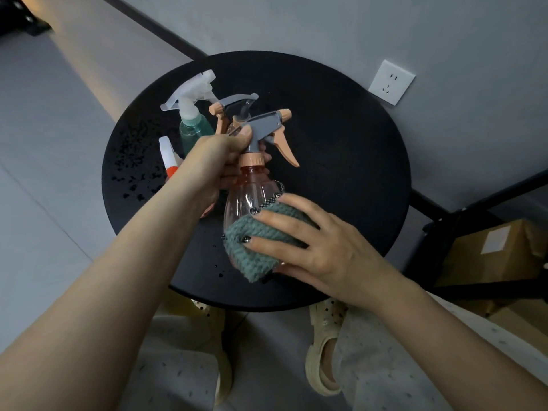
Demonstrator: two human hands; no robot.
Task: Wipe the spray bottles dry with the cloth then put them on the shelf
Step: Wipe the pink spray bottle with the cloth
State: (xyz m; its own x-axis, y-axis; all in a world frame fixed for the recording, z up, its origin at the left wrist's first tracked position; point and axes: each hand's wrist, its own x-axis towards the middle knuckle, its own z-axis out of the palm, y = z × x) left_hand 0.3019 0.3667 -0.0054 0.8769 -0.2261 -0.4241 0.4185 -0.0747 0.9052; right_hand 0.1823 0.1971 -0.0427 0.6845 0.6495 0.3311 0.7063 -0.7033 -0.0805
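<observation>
A clear pink spray bottle with a grey and orange trigger head hangs above the round black table. My left hand grips its neck just under the head. My right hand wraps a grey-green knitted cloth around the bottle's lower body and base. Behind it on the table stand a second pink bottle with the same kind of head, a teal bottle with a white trigger, and a white and orange nozzle mostly hidden by my left arm.
Water drops speckle the table's left side. A black metal shelf frame stands at the right with cardboard boxes on it. A wall socket sits behind the table. My feet in sandals are under the table's near edge.
</observation>
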